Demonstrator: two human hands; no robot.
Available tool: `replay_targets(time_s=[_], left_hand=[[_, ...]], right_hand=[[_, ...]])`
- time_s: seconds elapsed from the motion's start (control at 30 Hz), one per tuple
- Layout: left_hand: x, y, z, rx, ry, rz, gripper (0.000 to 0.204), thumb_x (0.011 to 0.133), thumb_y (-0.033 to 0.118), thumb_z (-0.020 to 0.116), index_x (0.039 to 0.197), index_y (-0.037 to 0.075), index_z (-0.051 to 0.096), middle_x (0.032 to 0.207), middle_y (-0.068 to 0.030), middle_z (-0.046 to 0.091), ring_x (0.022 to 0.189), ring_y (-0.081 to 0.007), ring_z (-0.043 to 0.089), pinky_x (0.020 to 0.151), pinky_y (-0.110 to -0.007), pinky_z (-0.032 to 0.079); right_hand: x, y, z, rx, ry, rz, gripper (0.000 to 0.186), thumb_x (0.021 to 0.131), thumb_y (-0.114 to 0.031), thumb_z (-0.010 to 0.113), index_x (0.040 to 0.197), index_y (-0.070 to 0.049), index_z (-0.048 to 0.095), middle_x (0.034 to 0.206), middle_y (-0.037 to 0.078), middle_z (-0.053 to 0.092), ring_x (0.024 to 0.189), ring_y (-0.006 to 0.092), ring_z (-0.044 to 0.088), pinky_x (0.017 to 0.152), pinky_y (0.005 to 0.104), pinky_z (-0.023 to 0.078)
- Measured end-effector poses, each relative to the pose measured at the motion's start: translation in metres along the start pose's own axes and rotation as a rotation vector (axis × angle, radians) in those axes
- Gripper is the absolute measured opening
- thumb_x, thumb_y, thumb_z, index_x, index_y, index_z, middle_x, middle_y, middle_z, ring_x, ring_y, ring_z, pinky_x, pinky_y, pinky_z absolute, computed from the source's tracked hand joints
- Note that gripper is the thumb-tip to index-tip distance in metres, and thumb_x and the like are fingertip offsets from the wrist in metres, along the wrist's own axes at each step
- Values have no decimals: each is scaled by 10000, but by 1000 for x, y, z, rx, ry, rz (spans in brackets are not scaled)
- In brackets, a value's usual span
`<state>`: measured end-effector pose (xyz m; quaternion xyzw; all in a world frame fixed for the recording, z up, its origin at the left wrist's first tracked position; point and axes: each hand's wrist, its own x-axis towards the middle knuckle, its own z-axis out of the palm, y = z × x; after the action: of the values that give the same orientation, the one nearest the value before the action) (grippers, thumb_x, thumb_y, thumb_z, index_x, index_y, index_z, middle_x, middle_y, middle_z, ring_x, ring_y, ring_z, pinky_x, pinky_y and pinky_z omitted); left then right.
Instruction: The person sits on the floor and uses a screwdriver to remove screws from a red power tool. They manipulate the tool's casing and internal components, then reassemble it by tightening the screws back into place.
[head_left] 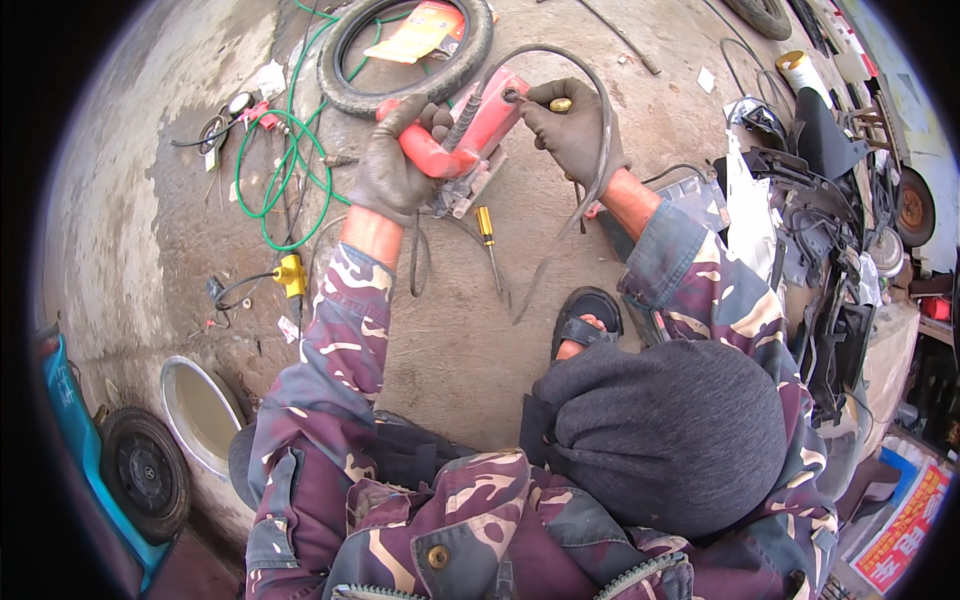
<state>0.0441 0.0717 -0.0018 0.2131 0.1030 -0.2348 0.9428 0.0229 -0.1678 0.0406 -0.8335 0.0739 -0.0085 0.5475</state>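
My gloved left hand (395, 165) is wrapped round the handle of a red corded power tool (492, 112), which has a metal base plate (470, 185) and looks like a jigsaw. It is held above the concrete floor. At the tool's far right end is a dark round opening, and my gloved right hand (575, 130) has its fingers pinched beside it. What they hold, if anything, is too small to make out. A yellowish rounded piece (561, 104) shows at those fingers. The tool's black cord (606, 110) loops over my right hand. Below the tool lies a yellow-handled screwdriver (486, 228).
A tyre (340, 75) with an orange packet (415, 35) lies beyond the tool. Green hose (242, 180), a pressure gauge (240, 103) and a yellow connector (291, 275) are at left. A basin (200, 415) stands near left; dark parts (800, 215) crowd the right.
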Motion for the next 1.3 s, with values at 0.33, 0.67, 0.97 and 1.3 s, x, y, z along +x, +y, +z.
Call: replay_targets(time_s=[0.33,0.67,0.97,1.3], left_hand=[[-1,-4,6,-28,-81,-33,214,1047,148,651,876,107,530,855,-17,518,769,-146,597,806,-301,592],[0,-6,3,-50,-73,-55,186,1060,156,643,917,92,543,877,-24,548,719,-154,603,717,-327,613],[2,-6,-1,-55,-44,-43,168,1051,156,654,941,81,552,881,-29,563,730,-165,611,750,-361,610],[0,-7,5,-40,-27,-20,183,1046,154,660,918,92,545,871,-19,545,725,-146,583,745,-325,594]], right_hand=[[-9,-21,1,-345,62,-116,309,891,-305,745,1025,-27,747,782,165,761,695,270,759,696,395,601],[-13,-11,2,-419,118,-296,251,877,-279,759,978,-49,753,827,180,760,762,330,758,739,420,604],[-14,-9,4,-511,106,-296,240,887,-293,748,925,-56,737,859,189,759,767,360,750,741,442,598],[-11,-21,-1,-482,34,-141,309,900,-348,717,1012,-60,734,793,189,751,771,349,759,751,446,596]])
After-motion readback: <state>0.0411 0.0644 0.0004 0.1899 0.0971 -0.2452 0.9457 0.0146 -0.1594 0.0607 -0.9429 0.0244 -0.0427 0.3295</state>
